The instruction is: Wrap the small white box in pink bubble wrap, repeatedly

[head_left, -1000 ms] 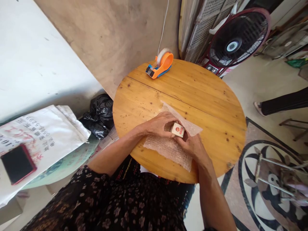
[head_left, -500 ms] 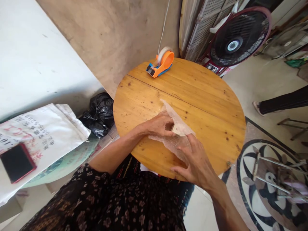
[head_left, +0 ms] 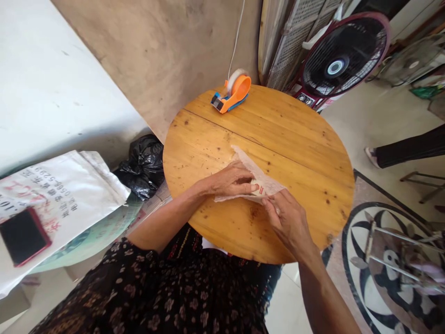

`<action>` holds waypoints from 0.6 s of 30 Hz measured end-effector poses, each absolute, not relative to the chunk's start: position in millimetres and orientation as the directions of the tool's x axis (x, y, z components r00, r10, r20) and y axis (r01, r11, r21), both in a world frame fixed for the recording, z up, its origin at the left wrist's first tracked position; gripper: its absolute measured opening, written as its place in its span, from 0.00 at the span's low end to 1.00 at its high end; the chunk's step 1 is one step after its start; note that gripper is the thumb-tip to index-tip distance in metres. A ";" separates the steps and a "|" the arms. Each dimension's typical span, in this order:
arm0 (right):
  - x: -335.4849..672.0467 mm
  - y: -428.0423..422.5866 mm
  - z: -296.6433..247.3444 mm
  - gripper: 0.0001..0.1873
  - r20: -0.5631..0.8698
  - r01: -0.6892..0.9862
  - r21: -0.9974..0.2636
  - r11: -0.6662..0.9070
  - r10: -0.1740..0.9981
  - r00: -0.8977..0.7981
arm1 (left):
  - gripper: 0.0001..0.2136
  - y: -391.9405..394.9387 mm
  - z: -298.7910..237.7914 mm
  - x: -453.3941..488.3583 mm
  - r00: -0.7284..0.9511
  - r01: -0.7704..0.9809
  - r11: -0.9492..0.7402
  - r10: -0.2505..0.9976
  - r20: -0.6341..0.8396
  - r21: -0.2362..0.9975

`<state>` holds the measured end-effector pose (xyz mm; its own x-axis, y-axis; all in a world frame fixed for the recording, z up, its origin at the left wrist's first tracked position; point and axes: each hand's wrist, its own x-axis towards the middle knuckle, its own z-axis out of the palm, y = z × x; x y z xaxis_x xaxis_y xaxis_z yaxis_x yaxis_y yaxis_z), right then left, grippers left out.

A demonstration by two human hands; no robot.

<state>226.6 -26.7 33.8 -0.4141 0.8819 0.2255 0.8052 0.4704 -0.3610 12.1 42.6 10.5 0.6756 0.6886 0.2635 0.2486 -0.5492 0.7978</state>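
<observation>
On the round wooden table lies a sheet of bubble wrap, partly folded. A small pale block with red print rests on it, half covered by fingers; its exact kind is unclear. My left hand is closed on the block's left end, thumb pressing its near side. My right hand pinches the near right edge of the bubble wrap against the block, fingers together. At the far side of the table stands an orange and blue tape dispenser with a roll of clear tape.
A maroon electric fan stands beyond the table at right. To the left are a black plastic bag, a white printed sack and a phone. A person's leg shows at far right, near a metal stool frame.
My right hand has moved away from me and its fingers have closed, folding the near flap of bubble wrap up to the block. The left thumb now presses on the block, whose red print shows.
</observation>
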 end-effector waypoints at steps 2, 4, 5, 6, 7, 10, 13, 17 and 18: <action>227.5 -20.1 31.9 0.10 0.211 0.817 -0.410 0.406 0.913 -0.348 | 0.19 42.6 9.2 9.9 0.689 0.221 -0.539 0.676 0.262 0.813; 227.6 -14.3 28.7 0.10 0.182 0.817 -0.469 0.335 0.942 -0.282 | 0.21 42.9 7.4 6.7 0.683 0.225 -0.500 0.693 0.231 0.836; 227.3 -11.8 27.2 0.10 0.167 0.812 -0.500 0.301 0.954 -0.250 | 0.22 43.4 6.9 4.9 0.676 0.235 -0.477 0.706 0.210 0.847; 226.8 -9.5 25.9 0.11 0.155 0.804 -0.530 0.270 0.963 -0.222 | 0.24 44.0 6.7 3.0 0.671 0.241 -0.456 0.716 0.193 0.857; 226.3 -7.5 24.8 0.11 0.147 0.794 -0.556 0.244 0.970 -0.195 | 0.26 44.9 6.9 1.1 0.668 0.237 -0.441 0.720 0.185 0.866; 224.8 -2.7 23.1 0.11 0.138 0.768 -0.609 0.199 0.980 -0.145 | 0.28 46.8 9.2 -2.4 0.669 0.176 -0.409 0.717 0.196 0.895; 223.9 0.8 23.0 0.10 0.125 0.759 -0.626 0.180 0.984 -0.129 | 0.26 45.8 11.1 0.0 0.640 0.169 -0.404 0.738 0.211 0.899; 224.1 3.2 22.8 0.09 0.123 0.732 -0.661 0.167 0.986 -0.114 | 0.16 41.3 8.3 11.3 0.542 0.264 -0.430 0.807 0.236 0.863; 224.5 3.6 22.7 0.09 0.111 0.721 -0.676 0.154 0.988 -0.106 | 0.14 40.4 6.9 14.4 0.511 0.278 -0.422 0.826 0.240 0.863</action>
